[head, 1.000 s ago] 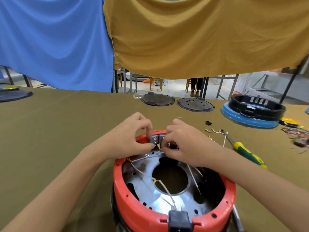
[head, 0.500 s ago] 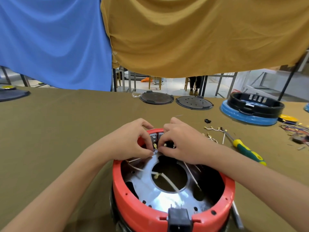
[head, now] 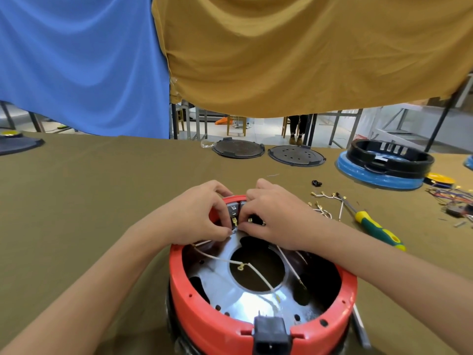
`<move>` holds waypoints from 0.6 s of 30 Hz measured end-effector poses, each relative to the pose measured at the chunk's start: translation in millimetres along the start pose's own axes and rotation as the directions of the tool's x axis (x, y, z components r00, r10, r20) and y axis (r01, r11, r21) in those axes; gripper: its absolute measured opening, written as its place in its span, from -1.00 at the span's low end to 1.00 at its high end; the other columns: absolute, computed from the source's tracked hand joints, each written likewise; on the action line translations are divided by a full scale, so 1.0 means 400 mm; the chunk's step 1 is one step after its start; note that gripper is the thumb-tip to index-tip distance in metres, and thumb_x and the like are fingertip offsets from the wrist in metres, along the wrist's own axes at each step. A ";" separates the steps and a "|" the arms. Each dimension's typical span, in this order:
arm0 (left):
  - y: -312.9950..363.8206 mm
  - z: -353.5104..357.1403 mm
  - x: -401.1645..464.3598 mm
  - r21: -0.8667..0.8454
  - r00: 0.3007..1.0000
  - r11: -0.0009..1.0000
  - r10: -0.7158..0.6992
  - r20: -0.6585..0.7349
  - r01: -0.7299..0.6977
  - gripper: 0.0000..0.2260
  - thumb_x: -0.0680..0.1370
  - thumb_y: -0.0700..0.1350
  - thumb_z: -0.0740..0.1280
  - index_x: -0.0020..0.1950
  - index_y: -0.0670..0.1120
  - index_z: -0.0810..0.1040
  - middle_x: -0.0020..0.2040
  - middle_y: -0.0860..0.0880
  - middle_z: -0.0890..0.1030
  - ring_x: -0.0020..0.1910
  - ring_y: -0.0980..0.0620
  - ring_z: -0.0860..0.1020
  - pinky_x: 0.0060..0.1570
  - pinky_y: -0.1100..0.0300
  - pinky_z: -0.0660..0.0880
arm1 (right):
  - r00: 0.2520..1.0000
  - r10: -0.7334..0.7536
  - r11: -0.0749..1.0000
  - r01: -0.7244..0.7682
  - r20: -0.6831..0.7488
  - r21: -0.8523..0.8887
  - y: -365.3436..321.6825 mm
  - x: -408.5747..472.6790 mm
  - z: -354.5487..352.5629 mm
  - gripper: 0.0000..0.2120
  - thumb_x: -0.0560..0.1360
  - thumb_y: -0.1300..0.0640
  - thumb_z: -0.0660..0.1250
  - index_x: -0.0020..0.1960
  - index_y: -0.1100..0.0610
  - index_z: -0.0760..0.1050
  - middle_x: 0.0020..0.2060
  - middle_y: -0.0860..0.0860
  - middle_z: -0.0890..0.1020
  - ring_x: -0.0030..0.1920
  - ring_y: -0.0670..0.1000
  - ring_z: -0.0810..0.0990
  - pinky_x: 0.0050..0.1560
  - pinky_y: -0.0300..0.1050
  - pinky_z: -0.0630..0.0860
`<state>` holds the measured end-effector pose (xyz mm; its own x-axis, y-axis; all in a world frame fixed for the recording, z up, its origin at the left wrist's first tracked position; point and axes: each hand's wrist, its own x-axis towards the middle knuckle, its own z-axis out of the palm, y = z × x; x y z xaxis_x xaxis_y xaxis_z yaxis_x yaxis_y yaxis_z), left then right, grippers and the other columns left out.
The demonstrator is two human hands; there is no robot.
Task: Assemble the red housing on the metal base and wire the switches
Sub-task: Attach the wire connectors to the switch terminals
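- round red plastic housing sits on shiny metal base, near desk edge
- left hand grip pinches thin white wire; right hand pinches brass terminal at grey switch
- Advice: brace switch, push spade straight, no wire bending

A blue cloth and a mustard cloth hang above the olive tabletop, with metal frames on a pale floor beyond.
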<state>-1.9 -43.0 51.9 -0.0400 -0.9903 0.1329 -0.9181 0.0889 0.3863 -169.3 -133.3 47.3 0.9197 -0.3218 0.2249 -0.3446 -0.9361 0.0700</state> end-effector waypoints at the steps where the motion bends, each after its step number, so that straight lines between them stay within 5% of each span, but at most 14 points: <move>1: 0.000 0.000 0.000 0.004 1.000 1.000 -0.002 -0.002 0.002 -0.81 0.45 -0.02 0.49 -0.32 0.22 0.60 0.28 0.18 0.40 0.13 0.24 0.43 0.09 0.33 0.29 | 1.000 -0.002 1.000 0.002 0.003 -0.010 -0.001 0.000 0.000 -0.77 0.59 -0.07 0.26 0.03 0.02 0.64 -0.21 -0.10 0.41 -0.07 -0.07 0.24 0.01 0.01 0.40; 18: -0.005 0.003 0.002 0.036 0.999 0.999 -0.005 -0.033 0.006 -0.88 0.45 0.05 0.49 -0.29 0.10 0.66 0.23 0.16 0.44 0.04 0.23 0.45 0.06 0.28 0.34 | 0.997 -0.016 0.997 0.011 -0.070 -0.079 -0.007 0.002 0.004 -0.77 0.58 -0.06 0.25 -0.04 0.04 0.61 -0.23 -0.10 0.38 -0.09 -0.06 0.22 -0.14 -0.09 0.28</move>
<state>-0.7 -44.0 50.1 -0.0226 -0.9866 0.1614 -0.9320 0.0792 0.3537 -167.2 -130.9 45.7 0.9097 -0.2957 0.2916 -0.3486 -0.9253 0.1491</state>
